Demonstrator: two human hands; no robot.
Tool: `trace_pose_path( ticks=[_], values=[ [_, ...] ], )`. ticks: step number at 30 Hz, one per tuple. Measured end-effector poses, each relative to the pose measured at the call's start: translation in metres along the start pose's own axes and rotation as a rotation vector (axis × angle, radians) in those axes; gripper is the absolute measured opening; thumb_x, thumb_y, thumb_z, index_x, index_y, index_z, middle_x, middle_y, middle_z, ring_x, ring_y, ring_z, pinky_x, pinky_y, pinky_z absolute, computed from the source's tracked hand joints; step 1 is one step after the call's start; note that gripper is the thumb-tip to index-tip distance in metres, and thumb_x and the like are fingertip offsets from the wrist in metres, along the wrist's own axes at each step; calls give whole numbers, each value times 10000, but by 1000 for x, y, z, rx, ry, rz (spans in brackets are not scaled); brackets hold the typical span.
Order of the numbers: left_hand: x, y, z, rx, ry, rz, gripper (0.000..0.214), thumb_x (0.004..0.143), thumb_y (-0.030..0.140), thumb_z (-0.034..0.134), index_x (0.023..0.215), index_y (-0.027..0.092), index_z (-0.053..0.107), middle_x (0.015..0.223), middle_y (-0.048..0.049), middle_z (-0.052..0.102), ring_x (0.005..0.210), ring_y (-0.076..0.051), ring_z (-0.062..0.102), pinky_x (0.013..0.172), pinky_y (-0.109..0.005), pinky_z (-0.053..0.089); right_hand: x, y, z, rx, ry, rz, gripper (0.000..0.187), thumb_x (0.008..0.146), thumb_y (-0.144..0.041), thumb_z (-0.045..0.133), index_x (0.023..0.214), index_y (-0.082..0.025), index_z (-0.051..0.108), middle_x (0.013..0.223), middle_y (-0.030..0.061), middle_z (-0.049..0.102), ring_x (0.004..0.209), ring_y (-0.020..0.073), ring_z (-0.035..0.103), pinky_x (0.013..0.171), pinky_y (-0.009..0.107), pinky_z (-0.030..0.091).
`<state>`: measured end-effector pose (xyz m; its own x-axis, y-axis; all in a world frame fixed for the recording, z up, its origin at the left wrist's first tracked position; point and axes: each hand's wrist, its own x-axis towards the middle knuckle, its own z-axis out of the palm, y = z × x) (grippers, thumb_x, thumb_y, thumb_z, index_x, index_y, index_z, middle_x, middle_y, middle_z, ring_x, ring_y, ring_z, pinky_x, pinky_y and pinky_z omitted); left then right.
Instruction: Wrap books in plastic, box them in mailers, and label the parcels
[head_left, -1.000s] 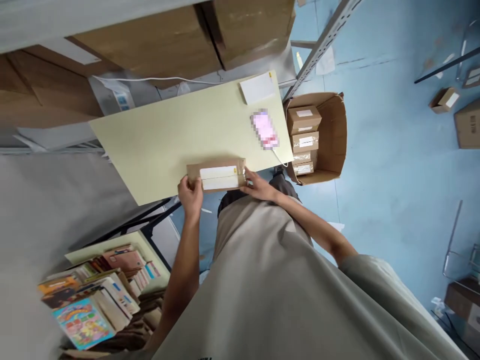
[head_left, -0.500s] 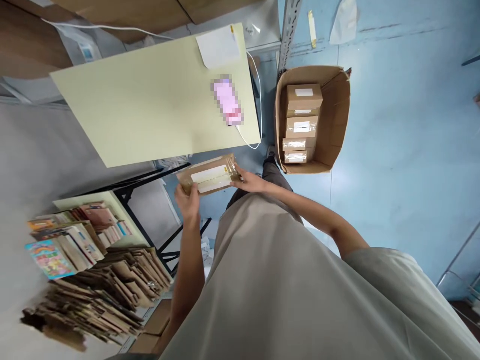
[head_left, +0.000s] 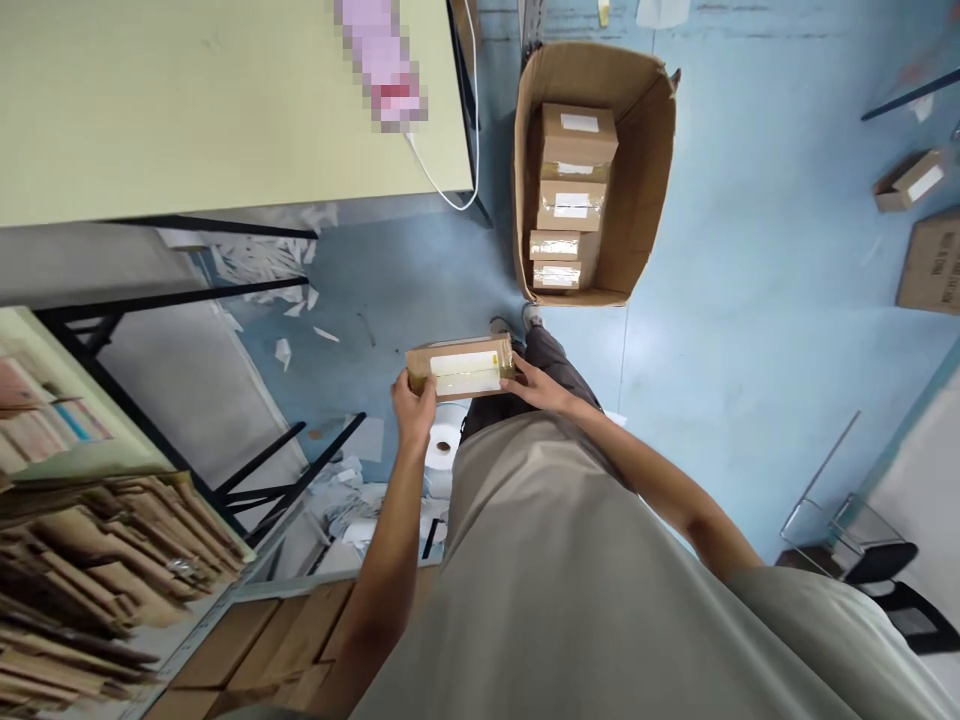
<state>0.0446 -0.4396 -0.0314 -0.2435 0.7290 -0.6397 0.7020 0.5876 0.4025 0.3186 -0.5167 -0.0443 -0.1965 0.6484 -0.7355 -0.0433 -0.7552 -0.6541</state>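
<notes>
A small taped cardboard box (head_left: 465,390) with a white label on top is held level in front of my waist. My left hand (head_left: 414,405) grips its left end, thumb on the top face. At the opposite end, my right hand (head_left: 536,385) holds the corner with its fingers against the side. Beyond it on the floor stands a large open carton (head_left: 652,190). Several labelled small boxes (head_left: 574,205) are lined up along the left part of that carton.
A pale yellow table (head_left: 225,120) is at the upper left, with a pixelated phone-like object and a white cable (head_left: 478,120). Flattened cardboard (head_left: 97,570) is stacked at lower left. Paper scraps (head_left: 259,260) and a white roll (head_left: 442,435) lie below. A black chair (head_left: 885,565) stands right.
The view has turned and shifted, so the table now sits farther up and left. Both hands have carried the small box away from the table edge, toward the middle before my body.
</notes>
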Motion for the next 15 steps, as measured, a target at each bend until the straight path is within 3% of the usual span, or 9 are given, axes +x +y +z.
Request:
trace_pose_path(
  ticks=[4,8,11,15],
  values=[
    [-22,20,38,-57,-37,-18,326,932,297,748,1246,211,725,1244,-124,726,1362,-362,694,1277,-536,554,-25,13,-37,63,47,35,1043,919,-759,880,1782,-261,572,1634,82,765,1498,372,709,1397,574,519],
    [-25,64,79,-73,-76,49,380,939,301,775,1306,224,710,1331,-150,708,1400,-372,678,1318,-550,530,-36,17,-89,108,121,-24,1064,872,-836,872,1728,-257,618,1748,122,666,1498,384,709,1390,572,535],
    [-21,112,119,-36,-97,112,452,956,306,776,1391,216,694,1429,-184,681,1448,-396,672,1352,-568,505,-42,20,-142,176,173,-56,993,889,-840,866,1701,-317,637,1732,104,681,1506,382,709,1398,593,531],
    [-8,180,189,49,-145,155,468,973,323,790,1415,203,695,1454,-203,682,1492,-416,659,1365,-568,500,-32,24,-236,198,198,-71,980,865,-868,876,1648,-314,674,1701,115,706,1551,393,682,1421,602,507]
  ],
)
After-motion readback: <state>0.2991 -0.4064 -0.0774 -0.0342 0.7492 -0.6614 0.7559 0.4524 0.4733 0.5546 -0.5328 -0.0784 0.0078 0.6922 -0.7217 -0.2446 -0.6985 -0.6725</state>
